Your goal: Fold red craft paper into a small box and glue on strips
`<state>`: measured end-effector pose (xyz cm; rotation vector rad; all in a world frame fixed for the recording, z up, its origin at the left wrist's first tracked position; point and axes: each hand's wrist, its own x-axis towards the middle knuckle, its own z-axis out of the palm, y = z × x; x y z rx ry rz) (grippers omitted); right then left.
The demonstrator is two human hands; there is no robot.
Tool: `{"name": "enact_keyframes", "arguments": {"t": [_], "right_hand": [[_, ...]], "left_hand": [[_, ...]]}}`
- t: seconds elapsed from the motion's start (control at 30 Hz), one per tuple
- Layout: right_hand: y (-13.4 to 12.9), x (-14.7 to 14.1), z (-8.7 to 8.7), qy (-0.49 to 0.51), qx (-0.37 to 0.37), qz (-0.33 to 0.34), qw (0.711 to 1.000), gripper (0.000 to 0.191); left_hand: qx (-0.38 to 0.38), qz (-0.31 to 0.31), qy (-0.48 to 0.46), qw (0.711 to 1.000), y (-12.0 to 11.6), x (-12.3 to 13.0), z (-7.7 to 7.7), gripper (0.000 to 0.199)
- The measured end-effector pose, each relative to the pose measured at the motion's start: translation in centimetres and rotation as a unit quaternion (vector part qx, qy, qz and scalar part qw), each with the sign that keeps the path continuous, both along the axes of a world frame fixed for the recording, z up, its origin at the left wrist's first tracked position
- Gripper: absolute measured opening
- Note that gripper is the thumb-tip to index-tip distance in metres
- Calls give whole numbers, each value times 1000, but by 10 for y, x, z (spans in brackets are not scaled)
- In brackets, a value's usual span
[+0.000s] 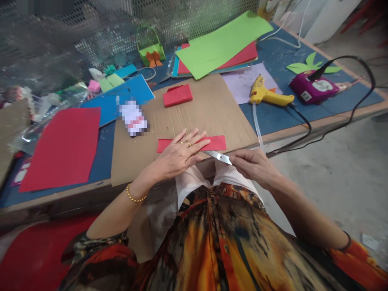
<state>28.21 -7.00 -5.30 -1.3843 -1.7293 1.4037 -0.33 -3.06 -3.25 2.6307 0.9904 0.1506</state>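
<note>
OK, your L hand (182,154) lies splayed on red strip (217,142) — R hand (252,162) pinches metal blade (223,158). Prob. slitting; next needs firm L pressure.

The left arm (113,212) reaches forward and inward, its wrist (153,173) nearly straight; the left hand (183,153) lies flat, palm down, fingers slightly spread, pointing forward and rightward. The right arm (306,214) angles in from the right, the right hand (254,163) near but apart, pinching, fingers bent.
</note>
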Motion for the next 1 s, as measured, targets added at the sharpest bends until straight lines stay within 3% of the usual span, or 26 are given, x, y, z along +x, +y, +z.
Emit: {"name": "enact_keyframes", "arguments": {"t": [0.37,0.5,0.67,0.77,0.87,1.0], "right_hand": [[-1,-23,0,47,0,25,999,51],[-5,-24,0,52,8,6,999,48],[-8,-14,2,41,-9,-43,998,44],[-11,-4,2,58,-43,-95,993,42],[-12,1,1,71,-62,-120,988,45],[-10,0,-2,85,-68,-123,986,46]], "left_hand": [[13,6,-2,1000,0,1,-2,72],[15,7,-2,1000,-4,2,-1,73],[30,61,5,998,-19,29,-4,87],[33,53,-13,998,-22,51,-6,89],[72,26,-64,995,-17,53,-5,78],[122,-1,-137,983,-6,20,-5,44]]}}
